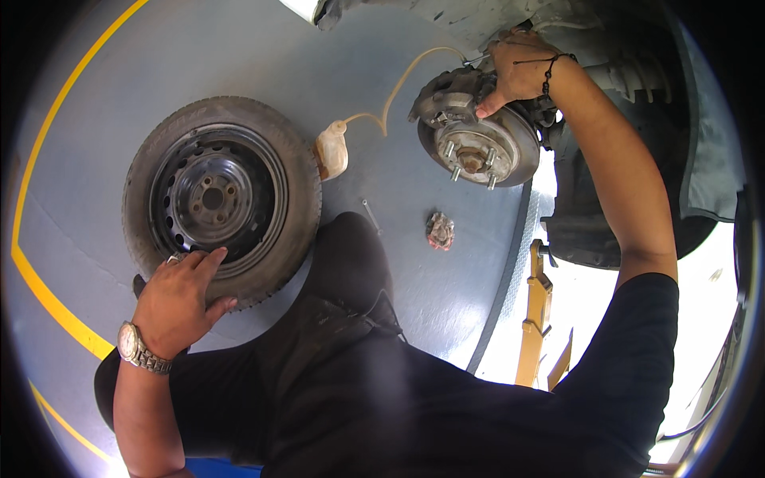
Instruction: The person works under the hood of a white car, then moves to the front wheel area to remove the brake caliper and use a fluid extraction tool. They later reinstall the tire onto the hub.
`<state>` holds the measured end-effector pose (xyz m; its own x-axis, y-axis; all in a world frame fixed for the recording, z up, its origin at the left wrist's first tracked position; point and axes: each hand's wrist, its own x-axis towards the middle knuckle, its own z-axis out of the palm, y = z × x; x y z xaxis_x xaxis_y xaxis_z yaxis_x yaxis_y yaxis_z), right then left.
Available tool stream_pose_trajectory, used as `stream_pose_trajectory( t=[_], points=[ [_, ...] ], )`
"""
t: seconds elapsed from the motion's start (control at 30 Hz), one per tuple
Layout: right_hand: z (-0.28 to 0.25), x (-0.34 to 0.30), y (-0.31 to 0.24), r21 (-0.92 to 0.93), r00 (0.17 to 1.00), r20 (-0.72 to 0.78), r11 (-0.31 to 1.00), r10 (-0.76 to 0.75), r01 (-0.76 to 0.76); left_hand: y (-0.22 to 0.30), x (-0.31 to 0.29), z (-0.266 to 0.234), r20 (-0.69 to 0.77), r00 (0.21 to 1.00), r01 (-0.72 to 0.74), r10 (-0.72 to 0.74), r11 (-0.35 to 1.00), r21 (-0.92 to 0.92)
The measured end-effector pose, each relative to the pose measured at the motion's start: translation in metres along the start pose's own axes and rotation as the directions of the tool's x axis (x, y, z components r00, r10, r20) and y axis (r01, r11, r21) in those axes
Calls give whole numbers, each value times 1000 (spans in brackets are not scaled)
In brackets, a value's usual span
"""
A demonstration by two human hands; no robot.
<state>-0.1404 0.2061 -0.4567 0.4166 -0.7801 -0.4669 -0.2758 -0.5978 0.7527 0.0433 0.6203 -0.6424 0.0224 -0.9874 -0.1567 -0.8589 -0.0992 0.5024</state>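
From the wrench [370, 215], your wheel [215, 217] lies at nine o'clock, the bottle [332, 151] at eleven, the brake disc [499, 147] at two, the bundle [440, 231] at three. Your left hand [174, 301] is over the wheel's seven-o'clock edge, your right hand [522, 70] at the disc's one o'clock.

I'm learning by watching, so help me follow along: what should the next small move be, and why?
Probably use the right hand to check the thin hose at its upper end, which sits close to that hand by the brake caliper, while its other end meets the bottle. The left hand rests on the wheel.
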Motion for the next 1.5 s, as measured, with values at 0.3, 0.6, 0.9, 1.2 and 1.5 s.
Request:
stream_pose_trajectory(
  t=[0.3, 0.6, 0.9, 1.2, 1.5],
  points=[
    [-11, -14, -7, 25, 994, -102, 999, -40, 42, 1, -3, 1, -7, 1000, -3, 3, 1000, 4],
    [0, -2, -1, 28, 998, -54, 1000, 12, -10, 4, -4, -3, -6, 1000, 15, -15, 1000, -22],
    [-4, -2, -1, 29, 1000, 4, 1000, -5, 5, 8, -3, -6, 28, 999, 39, -38, 999, -36],
    [14, 9, 16, -8, 961, -231, 988, -149, 152, 10, -2, -6, -31, 999, -18, 19, 1000, 25],
    [29, 60, 22, -227, 914, -402, 973, -59, -38, 13, 8, -1, -21, 999, -25, 26, 999, 22]
  ],
)
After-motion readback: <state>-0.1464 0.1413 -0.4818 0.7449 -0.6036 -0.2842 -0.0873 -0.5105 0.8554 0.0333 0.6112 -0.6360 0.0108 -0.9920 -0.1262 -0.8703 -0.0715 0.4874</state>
